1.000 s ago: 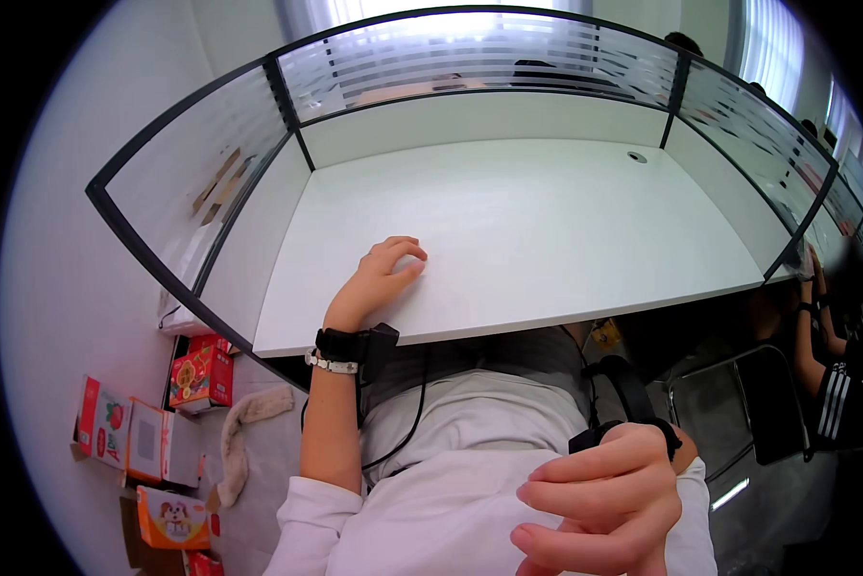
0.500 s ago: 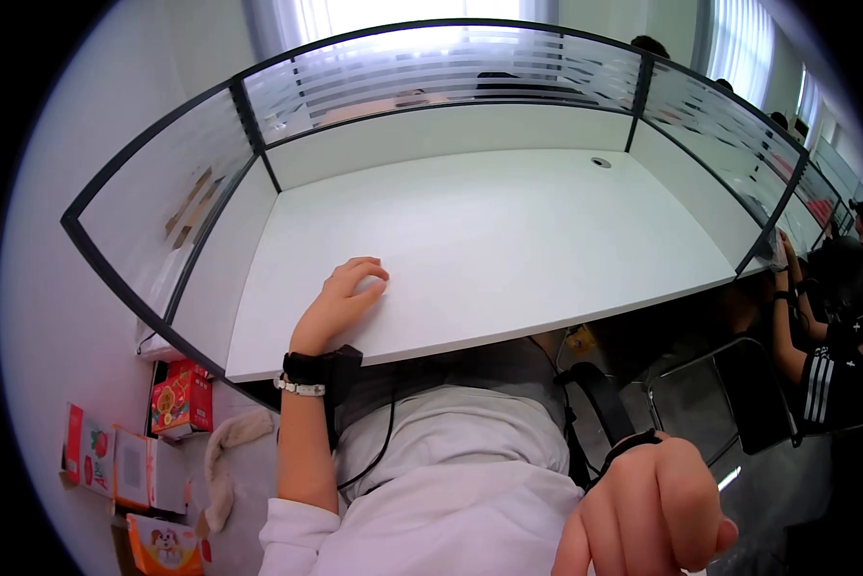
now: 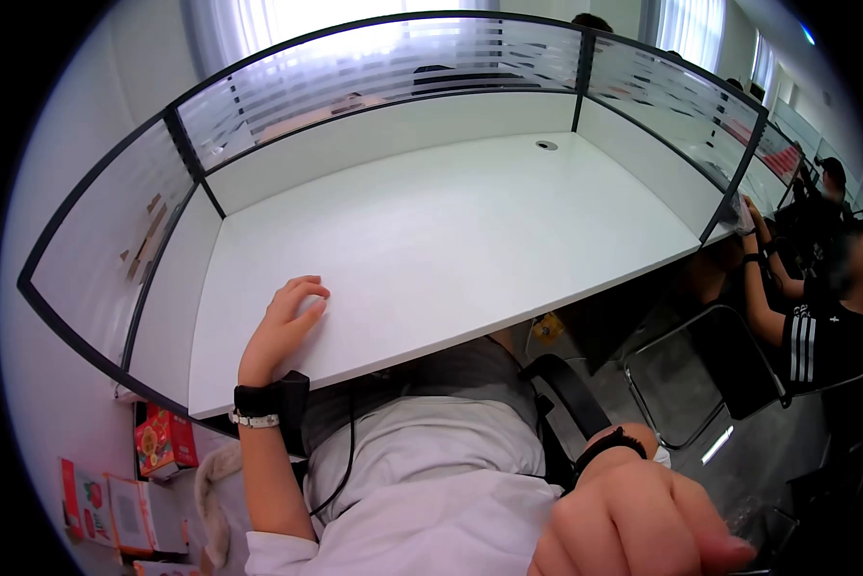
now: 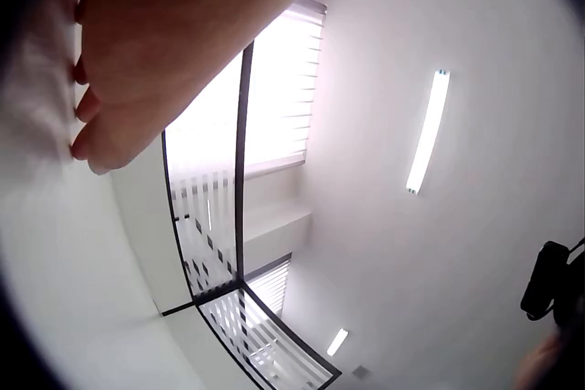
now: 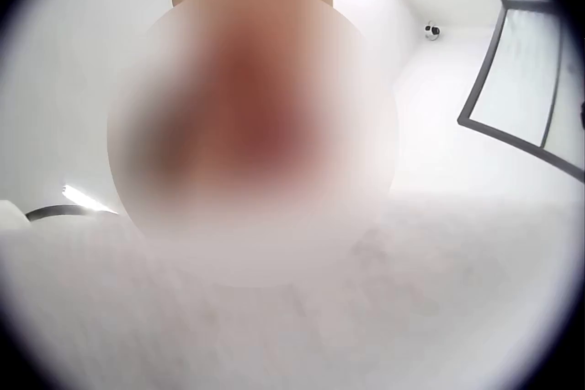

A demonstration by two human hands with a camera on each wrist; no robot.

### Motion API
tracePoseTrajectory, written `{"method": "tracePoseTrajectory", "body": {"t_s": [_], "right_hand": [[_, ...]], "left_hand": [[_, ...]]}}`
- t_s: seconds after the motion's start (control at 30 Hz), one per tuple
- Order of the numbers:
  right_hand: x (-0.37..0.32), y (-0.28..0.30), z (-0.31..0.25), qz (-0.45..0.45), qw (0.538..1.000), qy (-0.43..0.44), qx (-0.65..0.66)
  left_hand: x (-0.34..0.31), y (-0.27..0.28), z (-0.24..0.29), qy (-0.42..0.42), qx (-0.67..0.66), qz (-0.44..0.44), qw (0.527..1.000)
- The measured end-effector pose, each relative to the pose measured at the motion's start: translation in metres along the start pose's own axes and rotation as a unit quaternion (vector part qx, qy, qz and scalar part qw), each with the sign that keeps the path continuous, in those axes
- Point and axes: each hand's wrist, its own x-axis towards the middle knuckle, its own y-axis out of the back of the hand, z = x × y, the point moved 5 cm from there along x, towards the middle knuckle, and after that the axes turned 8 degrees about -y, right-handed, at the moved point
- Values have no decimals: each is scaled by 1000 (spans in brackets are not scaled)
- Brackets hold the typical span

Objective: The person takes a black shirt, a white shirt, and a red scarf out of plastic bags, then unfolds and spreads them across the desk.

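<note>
From the left hand (image 3: pixel 280 331), open desk top (image 3: pixel 451 230) is offered toward 2 o'clock; passage is barred by glazed partitions (image 3: pixel 374 62) at 10 and 12 o'clock.

Open-plan office, cubicle layout. A white desk (image 3: pixel 470 221) is sitting inside a three-sided screen of striped frosted glass panels (image 3: pixel 383 62) in black frames. A round cable port (image 3: pixel 547 145) is showing near the desk's far corner. Daylight is coming through window blinds (image 3: pixel 249 24) behind the screen. A ceiling tube light (image 4: pixel 428 129) is glowing overhead. A black-framed chair (image 3: pixel 710 374) is standing near the desk's front edge. Another person (image 3: pixel 820 326) is sitting at the neighbouring bay to the right. Printed cartons (image 3: pixel 163 442) are lying on the floor below the left partition.
</note>
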Motion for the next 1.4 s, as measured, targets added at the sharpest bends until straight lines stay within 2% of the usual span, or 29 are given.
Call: {"method": "tracePoseTrajectory", "body": {"t_s": [0.03,0.1,0.17,0.23,0.3,0.37,0.4,0.43,0.5,0.53,0.57,0.6,0.63,0.67,0.7,0.77,0.83,0.87,0.9,0.97,1.0,1.03,1.1,1.17,1.2,1.3,1.37,1.4], "right_hand": [[-2,-7,-2,0,1000,1,1],[-5,-6,-2,124,991,-32,44],[-3,-2,-2,113,992,-22,58],[2,-1,-7,11,999,-30,16],[-1,4,-11,43,998,-49,-5],[13,5,-12,-68,988,-113,-76],[12,3,-10,-75,981,-123,-129],[1,-3,0,-19,985,-15,-172],[-6,-2,0,-104,949,-23,-297],[9,9,-3,-104,949,-26,-297],[21,5,-8,-253,860,112,-429],[16,0,-5,-388,713,244,-532],[3,-10,-2,-389,712,244,-531],[-8,-17,4,-240,782,161,-552],[-4,-13,8,-83,825,72,-554],[-13,-14,5,-77,814,100,-567],[0,-12,-2,-99,851,-58,-512],[2,-7,-4,-105,901,-67,-416],[5,-6,-6,-107,901,-66,-415],[8,-1,-9,-87,938,-115,-315],[7,-3,1,-38,948,1,-315],[4,2,-5,-41,949,1,-312],[10,9,-11,-121,945,-111,-283],[4,16,-13,38,957,-23,-287],[3,25,-20,11,963,-44,-265],[5,47,-34,144,958,-5,-248],[2,58,-38,195,955,2,-223],[4,61,-40,177,953,6,-245]], "left_hand": [[0,0,1,0,-5,-1,1000],[0,1,4,4,-17,-1,1000],[0,2,8,7,-4,-17,1000],[-1,2,5,13,-18,-9,1000],[0,1,4,13,-8,-14,1000],[-1,0,3,17,-11,-3,1000],[-1,1,2,10,-8,-6,1000],[0,1,4,3,-6,-10,1000],[-1,2,3,9,-15,-3,1000],[-1,1,1,3,-3,-4,1000],[1,0,0,-4,9,-6,1000],[2,-1,0,-5,9,-6,1000],[1,0,1,-4,6,-5,1000],[-1,1,1,-2,4,-4,1000],[-1,1,1,-2,6,-4,1000],[0,1,1,4,7,-7,1000],[0,2,6,15,-13,0,1000],[-1,2,7,14,-6,-3,1000],[0,1,6,11,-1,-7,1000],[0,1,0,5,14,0,1000],[0,0,1,7,12,-1,1000],[-1,1,1,11,10,-1,1000],[0,1,1,10,16,-3,1000],[0,1,2,22,6,-7,1000],[0,2,3,14,11,-6,1000],[-2,1,-1,7,17,-2,1000],[-1,0,-3,-1,19,0,1000],[-1,1,-3,3,16,-1,1000]]}}
